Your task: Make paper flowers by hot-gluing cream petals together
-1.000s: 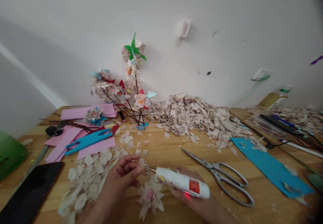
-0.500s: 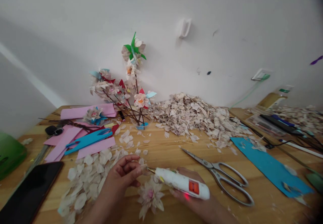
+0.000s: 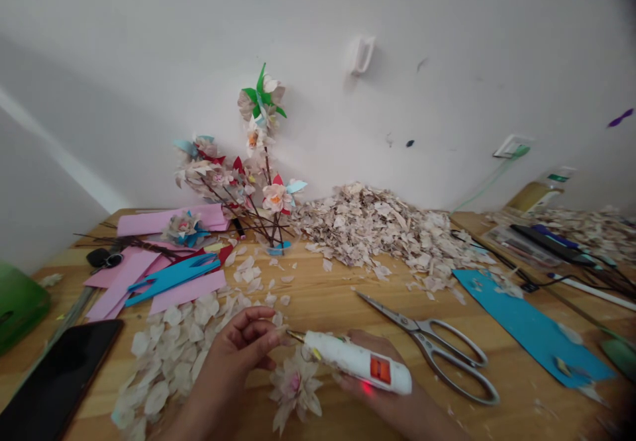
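My right hand (image 3: 382, 388) grips a white glue gun (image 3: 358, 361) with an orange label, its metal tip pointing left. My left hand (image 3: 243, 348) pinches a small pale petal (image 3: 281, 330) right at that tip. Just below both hands a paper flower (image 3: 295, 388) with a pink centre lies on the wooden table (image 3: 322, 295). Loose white petals (image 3: 173, 342) are scattered to the left of my left hand.
Steel scissors (image 3: 437, 348) lie right of the glue gun. A blue paper sheet (image 3: 527, 325) is at the right, a black phone (image 3: 54, 381) at the lower left. Pink and blue paper strips (image 3: 163, 275), a bunch of finished flowers (image 3: 248, 176) and a big heap of scraps (image 3: 382, 222) line the wall.
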`<state>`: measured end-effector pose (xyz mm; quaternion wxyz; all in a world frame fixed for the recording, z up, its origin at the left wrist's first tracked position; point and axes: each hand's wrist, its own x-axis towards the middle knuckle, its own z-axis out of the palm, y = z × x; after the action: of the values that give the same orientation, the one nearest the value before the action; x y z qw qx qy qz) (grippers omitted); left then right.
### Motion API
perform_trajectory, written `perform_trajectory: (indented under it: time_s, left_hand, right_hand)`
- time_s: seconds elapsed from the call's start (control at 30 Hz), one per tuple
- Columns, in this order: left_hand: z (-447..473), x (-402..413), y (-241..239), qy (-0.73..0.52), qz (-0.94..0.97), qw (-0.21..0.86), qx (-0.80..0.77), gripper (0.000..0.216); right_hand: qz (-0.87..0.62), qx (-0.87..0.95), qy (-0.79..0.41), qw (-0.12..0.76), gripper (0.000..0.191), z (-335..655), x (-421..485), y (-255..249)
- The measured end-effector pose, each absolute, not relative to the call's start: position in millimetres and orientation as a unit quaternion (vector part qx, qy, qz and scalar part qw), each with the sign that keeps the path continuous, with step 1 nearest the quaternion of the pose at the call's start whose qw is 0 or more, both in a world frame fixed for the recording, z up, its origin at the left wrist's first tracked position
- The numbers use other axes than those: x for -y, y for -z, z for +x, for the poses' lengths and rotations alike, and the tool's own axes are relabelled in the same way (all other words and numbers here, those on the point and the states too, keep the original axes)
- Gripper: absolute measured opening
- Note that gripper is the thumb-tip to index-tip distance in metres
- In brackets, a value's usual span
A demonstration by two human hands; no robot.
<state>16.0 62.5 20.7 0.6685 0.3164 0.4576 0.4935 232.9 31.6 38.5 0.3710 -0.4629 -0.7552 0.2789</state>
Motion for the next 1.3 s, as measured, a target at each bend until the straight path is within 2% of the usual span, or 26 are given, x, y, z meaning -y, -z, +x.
perform_trajectory:
  time_s: [0.6,0.83,1.3]
  left_hand:
    - [17.7,-63.7,-22.2,-0.491,0.323,0.674,-0.449,0.037]
    - [17.7,-62.8,-23.1,-0.49,0.319,0.674,-0.453,0.038]
    - [17.6,-61.8,-26.8,-0.482,0.291,0.681,-0.468,0.043]
  right_hand:
    - [-0.467,0.74,-0.292,0.386,0.026,230.8,-29.4,-37.8]
    - [-0.464,0.749,-0.307,0.359,0.028,230.8,-30.6,-43.2]
    - [-0.452,0.761,-0.296,0.36,0.028,238.0,-30.7,-36.2]
